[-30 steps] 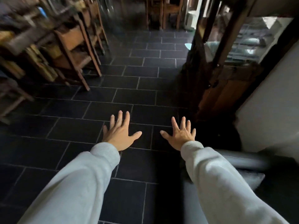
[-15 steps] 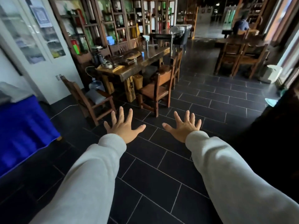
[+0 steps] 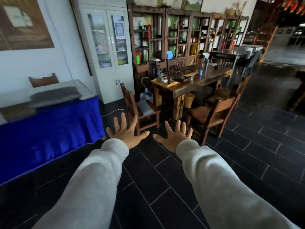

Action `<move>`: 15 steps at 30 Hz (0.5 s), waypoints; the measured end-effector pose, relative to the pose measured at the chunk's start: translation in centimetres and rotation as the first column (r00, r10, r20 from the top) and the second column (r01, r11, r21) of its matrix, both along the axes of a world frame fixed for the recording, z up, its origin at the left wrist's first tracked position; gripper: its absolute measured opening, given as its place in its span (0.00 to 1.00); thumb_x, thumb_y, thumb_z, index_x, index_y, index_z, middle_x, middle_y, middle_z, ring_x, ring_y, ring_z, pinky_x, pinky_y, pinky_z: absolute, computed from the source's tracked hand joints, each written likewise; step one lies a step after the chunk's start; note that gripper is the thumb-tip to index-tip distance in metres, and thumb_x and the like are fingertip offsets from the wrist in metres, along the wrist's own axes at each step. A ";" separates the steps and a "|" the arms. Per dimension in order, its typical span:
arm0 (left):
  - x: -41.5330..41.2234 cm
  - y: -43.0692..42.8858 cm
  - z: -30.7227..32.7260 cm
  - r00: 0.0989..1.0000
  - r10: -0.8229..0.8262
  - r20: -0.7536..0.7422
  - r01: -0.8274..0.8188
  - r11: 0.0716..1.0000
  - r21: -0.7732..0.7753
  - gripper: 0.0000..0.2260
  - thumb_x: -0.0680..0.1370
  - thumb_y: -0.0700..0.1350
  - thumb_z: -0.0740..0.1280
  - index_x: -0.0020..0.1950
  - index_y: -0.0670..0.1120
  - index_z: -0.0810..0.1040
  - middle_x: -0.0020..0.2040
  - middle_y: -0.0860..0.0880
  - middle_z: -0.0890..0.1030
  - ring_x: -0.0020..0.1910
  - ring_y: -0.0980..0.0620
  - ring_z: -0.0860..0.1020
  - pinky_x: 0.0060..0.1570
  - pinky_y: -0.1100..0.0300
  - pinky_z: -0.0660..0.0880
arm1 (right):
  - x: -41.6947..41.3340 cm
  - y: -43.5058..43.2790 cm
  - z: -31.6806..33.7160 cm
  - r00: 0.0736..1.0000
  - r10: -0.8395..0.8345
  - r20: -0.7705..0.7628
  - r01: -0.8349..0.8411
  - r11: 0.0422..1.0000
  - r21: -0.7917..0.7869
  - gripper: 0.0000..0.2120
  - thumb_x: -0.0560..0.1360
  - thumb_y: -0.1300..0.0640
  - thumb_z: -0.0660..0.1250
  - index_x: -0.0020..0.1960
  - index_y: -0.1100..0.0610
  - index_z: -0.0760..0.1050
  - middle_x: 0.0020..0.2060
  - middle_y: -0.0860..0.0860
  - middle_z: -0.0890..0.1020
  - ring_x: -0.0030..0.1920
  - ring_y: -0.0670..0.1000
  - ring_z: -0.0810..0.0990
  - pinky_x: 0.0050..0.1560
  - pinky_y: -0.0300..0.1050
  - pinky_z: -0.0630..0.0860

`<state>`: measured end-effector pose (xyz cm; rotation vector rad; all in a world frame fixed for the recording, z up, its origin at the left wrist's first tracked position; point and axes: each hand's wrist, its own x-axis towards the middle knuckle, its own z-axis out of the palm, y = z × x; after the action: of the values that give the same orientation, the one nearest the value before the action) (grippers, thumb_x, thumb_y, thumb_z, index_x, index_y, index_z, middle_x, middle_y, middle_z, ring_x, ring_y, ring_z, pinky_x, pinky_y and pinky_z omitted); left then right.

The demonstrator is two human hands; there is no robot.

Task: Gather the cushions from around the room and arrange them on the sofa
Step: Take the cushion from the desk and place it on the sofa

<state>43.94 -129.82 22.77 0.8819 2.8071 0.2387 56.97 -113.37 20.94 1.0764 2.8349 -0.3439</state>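
Just beyond the spread, empty fingers of the left hand (image 3: 127,135) and right hand (image 3: 175,138), a grey cushion (image 3: 145,107) rests on a wooden chair (image 3: 140,111).

Two long sleeves (image 3: 92,184) of pale grey sweatshirt fabric, soft and loosely creased, ending in plain ribbed cuffs at the wrists. Bare left hand (image 3: 127,134) and bare right hand (image 3: 175,138) beyond the cuffs, without rings, watch or gloves.
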 end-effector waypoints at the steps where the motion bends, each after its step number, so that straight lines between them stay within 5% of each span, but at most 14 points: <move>1: -1.7 0.4 0.0 1.000 0.027 -0.001 -0.027 1.000 0.008 0.44 0.71 0.81 0.49 0.80 0.67 0.35 0.81 0.51 0.27 0.81 0.40 0.30 0.75 0.30 0.38 | -2.1 0.8 0.1 1.000 0.023 -0.010 -0.022 1.000 0.010 0.48 0.71 0.18 0.45 0.84 0.40 0.39 0.83 0.59 0.37 0.82 0.63 0.34 0.76 0.69 0.32; 15: -22.6 -0.1 0.1 0.919 0.394 -0.005 -0.394 0.919 0.018 0.41 0.72 0.81 0.47 0.80 0.69 0.36 0.84 0.56 0.36 0.82 0.40 0.34 0.74 0.28 0.38 | -31.3 3.2 0.8 0.925 0.378 0.044 -0.377 0.926 -0.020 0.52 0.66 0.15 0.42 0.83 0.39 0.35 0.82 0.58 0.33 0.82 0.63 0.31 0.76 0.70 0.33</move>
<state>21.34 -129.88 22.84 0.3076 2.9689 0.3142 25.64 -110.18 21.71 0.5039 2.9045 -0.2941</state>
